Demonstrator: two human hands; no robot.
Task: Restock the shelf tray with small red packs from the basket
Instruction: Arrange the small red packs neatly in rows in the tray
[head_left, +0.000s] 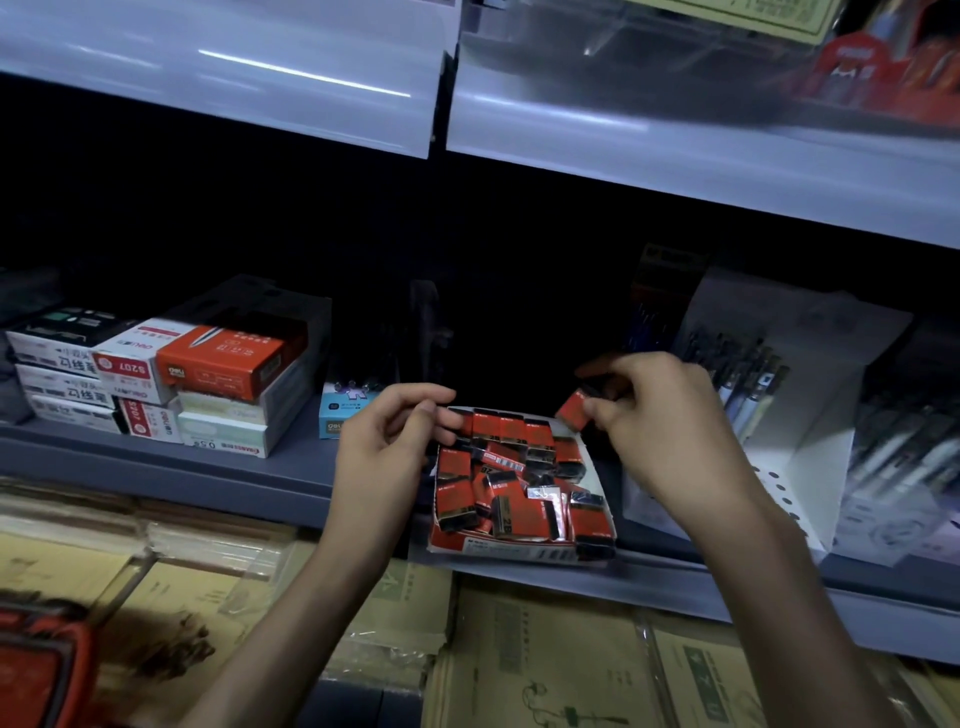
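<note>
Right hand (670, 431) is pinching one small red pack (571, 408) between thumb and fingers, just above the far right corner of the tray (519, 555). The pack's long axis is slanting down-left toward the tray's middle. Left hand (382, 447) is curling at the far left rim; I cannot tell whether it is gripping anything.

Right hand (660, 415) pinches one pack (571, 408) over the tray (519, 553). Left hand (384, 447) at tray's left rim; grip unclear.
</note>
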